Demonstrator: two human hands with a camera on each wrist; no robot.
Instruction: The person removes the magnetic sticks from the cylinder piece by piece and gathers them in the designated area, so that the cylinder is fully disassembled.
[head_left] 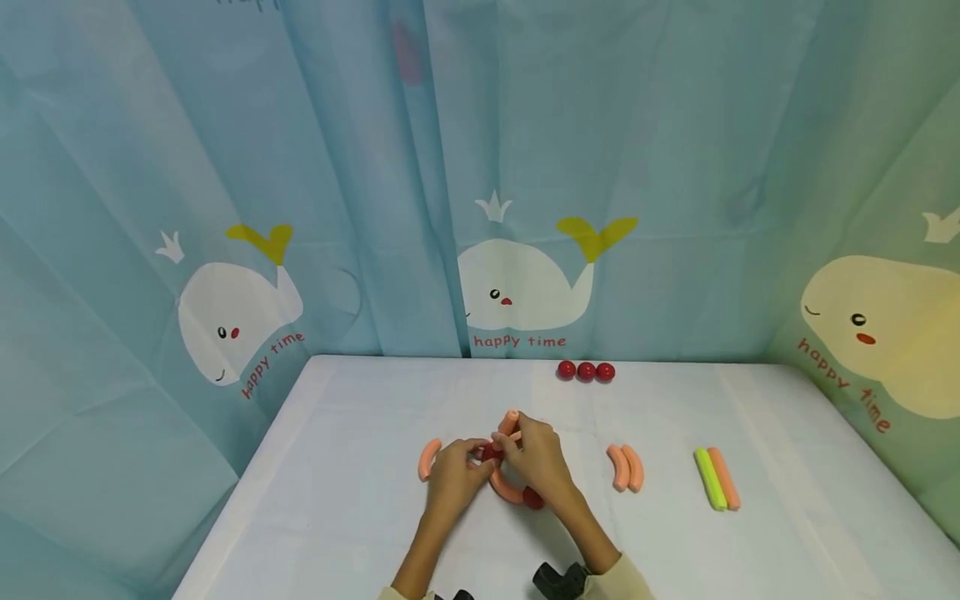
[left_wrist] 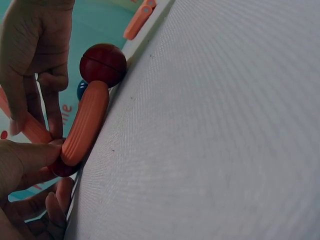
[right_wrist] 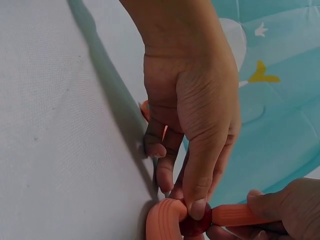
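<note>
My left hand (head_left: 455, 473) pinches a red ball (head_left: 491, 452) between thumb and fingers. My right hand (head_left: 538, 454) grips a ridged orange stick (right_wrist: 235, 215), whose end meets this ball in the right wrist view. From the same ball runs a curved orange stick (left_wrist: 87, 122), with a second red ball (left_wrist: 103, 65) at its far end. In the left wrist view, the left thumb (left_wrist: 30, 160) lies where curved stick and held ball join. Fingers partly hide the held ball in each view.
A loose curved orange stick (head_left: 429, 459) lies left of the hands. Three red balls (head_left: 586, 372) line the table's back edge. To the right lie two curved orange sticks (head_left: 626, 467), then a green stick (head_left: 711, 480) beside a straight orange stick (head_left: 724, 478). Whale-print curtains (head_left: 675, 167) surround the white table (head_left: 315, 517).
</note>
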